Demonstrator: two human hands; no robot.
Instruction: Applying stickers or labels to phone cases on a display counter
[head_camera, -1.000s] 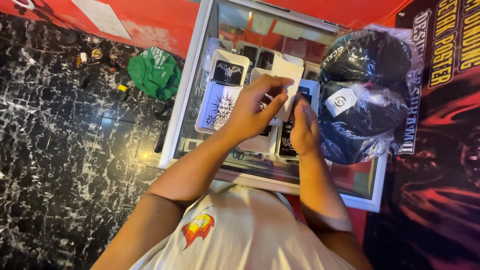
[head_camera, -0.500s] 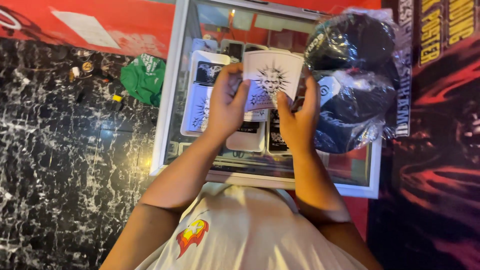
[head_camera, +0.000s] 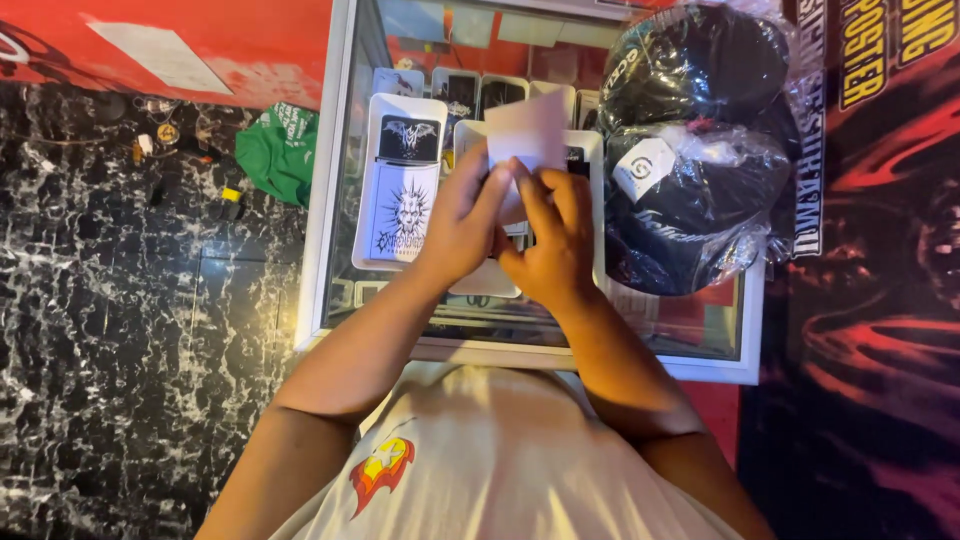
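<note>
White card (head_camera: 528, 135), plain side toward the head camera, held upright above the middle of the glass display case (head_camera: 345, 180), raised clear of the trays below for handling.

Head view:
- Left hand (head_camera: 462, 222): fingers closed on the card's lower left edge, thumb across the front. Firm pinch, no gap visible.
- Right hand (head_camera: 552, 240): fingers curled against the card's lower right edge, touching the left hand. Pinch shared between both hands, so the card stays flat and steady.
- White tray (head_camera: 372, 215): flat on the glass toward the case's left edge, carrying a black-and-white printed card, face up for display.
- Bagged black caps (head_camera: 700, 150): stacked at the case's right edge in clear plastic, just beside the hands, kept off the central working area.
- Green cloth (head_camera: 285, 150): on the dark marble floor, outside the case's left edge, well apart from the hands.
</note>
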